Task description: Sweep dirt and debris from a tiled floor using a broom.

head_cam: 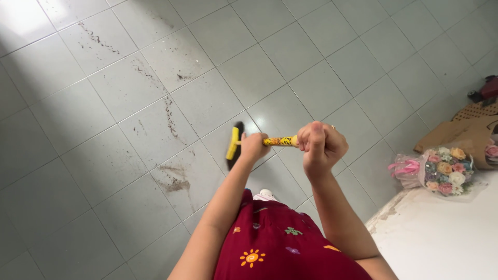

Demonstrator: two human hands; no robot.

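Note:
I look straight down at a grey tiled floor [290, 52]. My left hand [253, 147] grips the patterned yellow broom handle [280, 140] lower down. My right hand [321, 144] is closed around the handle's top end. The broom head [233, 143], yellow with black bristles, rests on the floor just left of my left hand. Trails and small heaps of dark dirt [175, 182] lie on the tiles to the left of the broom. My red dress with flower prints [275, 243] fills the bottom centre.
A wrapped bouquet of pastel flowers [441, 170] lies at the right, against brown paper packaging [467, 129]. A pale raised slab [441, 233] occupies the bottom right corner. A dark red object [486, 89] sits at the right edge. One shoe tip [265, 194] shows below the broom.

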